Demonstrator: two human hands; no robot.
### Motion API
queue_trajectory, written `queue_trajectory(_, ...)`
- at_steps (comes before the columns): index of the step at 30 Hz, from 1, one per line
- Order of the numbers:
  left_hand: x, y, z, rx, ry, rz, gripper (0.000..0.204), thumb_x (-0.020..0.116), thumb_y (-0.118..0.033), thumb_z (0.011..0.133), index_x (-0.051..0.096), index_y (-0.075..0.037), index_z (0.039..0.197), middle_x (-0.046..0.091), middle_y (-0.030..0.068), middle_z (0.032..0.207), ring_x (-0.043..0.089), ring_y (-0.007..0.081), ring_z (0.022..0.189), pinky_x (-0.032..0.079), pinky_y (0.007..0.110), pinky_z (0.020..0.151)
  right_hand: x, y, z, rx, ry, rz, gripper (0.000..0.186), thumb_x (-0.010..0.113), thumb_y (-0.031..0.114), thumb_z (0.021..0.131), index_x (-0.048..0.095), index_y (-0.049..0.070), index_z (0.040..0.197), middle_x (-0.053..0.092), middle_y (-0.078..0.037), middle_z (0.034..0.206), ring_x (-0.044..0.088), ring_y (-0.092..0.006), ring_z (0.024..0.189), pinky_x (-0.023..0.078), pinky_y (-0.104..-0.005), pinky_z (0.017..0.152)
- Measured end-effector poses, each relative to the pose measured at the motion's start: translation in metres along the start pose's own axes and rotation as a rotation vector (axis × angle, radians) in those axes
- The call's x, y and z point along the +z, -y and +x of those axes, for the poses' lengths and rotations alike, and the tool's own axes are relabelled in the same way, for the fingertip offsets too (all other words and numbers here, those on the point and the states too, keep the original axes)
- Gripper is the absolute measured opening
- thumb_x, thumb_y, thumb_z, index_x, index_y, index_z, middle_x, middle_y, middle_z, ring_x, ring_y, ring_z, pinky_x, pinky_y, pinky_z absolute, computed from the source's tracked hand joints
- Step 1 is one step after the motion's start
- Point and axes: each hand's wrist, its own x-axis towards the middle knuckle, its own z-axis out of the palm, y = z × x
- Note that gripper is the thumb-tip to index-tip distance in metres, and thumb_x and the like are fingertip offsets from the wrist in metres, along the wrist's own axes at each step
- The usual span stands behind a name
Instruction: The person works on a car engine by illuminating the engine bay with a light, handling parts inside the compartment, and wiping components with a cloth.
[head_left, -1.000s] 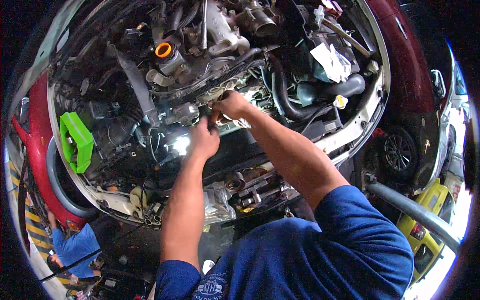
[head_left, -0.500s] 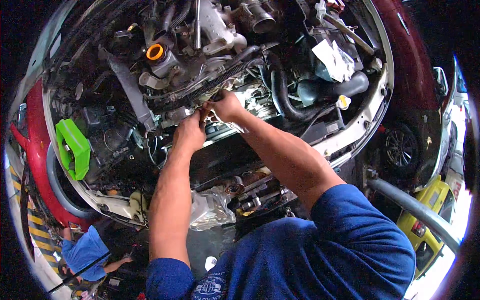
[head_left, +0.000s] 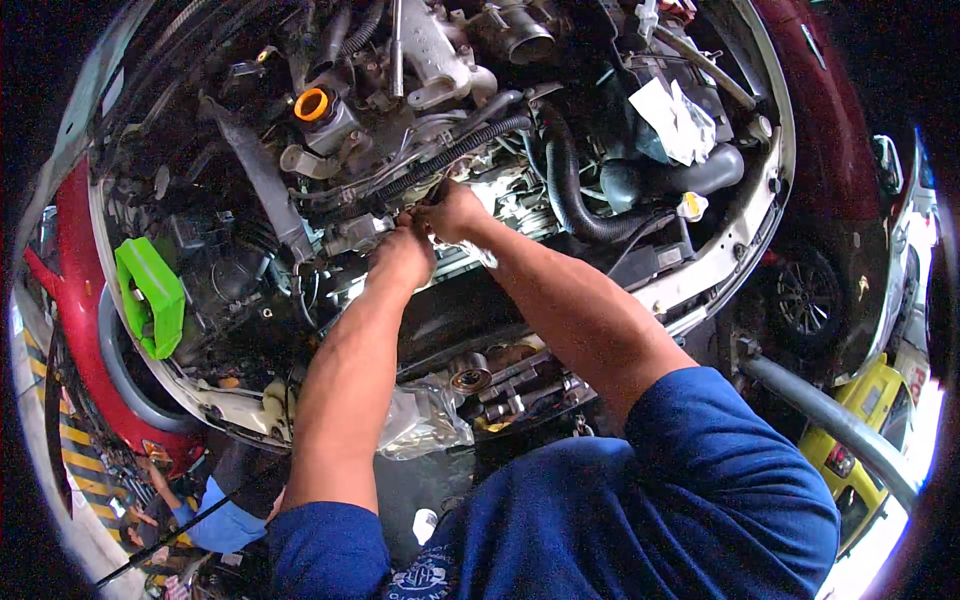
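Both of my hands are deep in the engine bay of a car, close together at the near side of the engine [head_left: 420, 75]. My left hand [head_left: 404, 254] is closed, its fingertips up against the fingers of the right. Bent at the wrist, my right hand [head_left: 457, 212] reaches down with curled fingers below a black corrugated hose [head_left: 447, 160]. Whatever lies between the fingers is hidden by the hands. Bright light falls on metal parts [head_left: 515, 198] just right of them. An engine opening with an orange rim [head_left: 311, 103] is at the upper left.
A thick black hose [head_left: 562, 185] curves at the right, near a white glove [head_left: 680, 125]. A bright green holder [head_left: 150, 297] sits on the left edge. Clear plastic bag [head_left: 425, 418] and loose parts lie near me. Another person in blue [head_left: 225, 518] crouches lower left.
My left hand has moved right and slightly nearer me, closer to the right hand. My right hand stays nearly in place. The other person at lower left has shifted right and lower.
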Motion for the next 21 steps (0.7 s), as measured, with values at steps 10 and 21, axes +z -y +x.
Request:
queue_trajectory(10, 0.033, 0.022, 0.038, 0.103, 0.013, 0.182, 0.047, 0.043, -0.019, 0.09, 0.04, -0.003, 0.134, 0.056, 0.0255, 0.124, 0.054, 0.0367, 0.118, 0.044, 0.046, 0.099, 0.005, 0.002, -0.004, -0.11, -0.064, -0.162, 0.036, 0.064, 0.033, 0.083, 0.066, 0.005, 0.106, 0.066, -0.02, 0.105, 0.063, -0.0353, 0.098, 0.05, -0.0397, 0.085)
queue_trajectory(21, -0.01, 0.01, -0.011, -0.009, 0.124, 0.08, 0.043, 0.052, -0.016, 0.085, 0.049, -0.001, 0.125, 0.059, 0.0242, 0.12, 0.057, 0.0376, 0.113, 0.047, 0.046, 0.092, 0.005, -0.012, 0.003, 0.051, 0.01, 0.274, 0.032, 0.067, 0.02, 0.078, 0.064, -0.003, 0.099, 0.069, -0.02, 0.098, 0.066, -0.0257, 0.088, 0.051, -0.0367, 0.079)
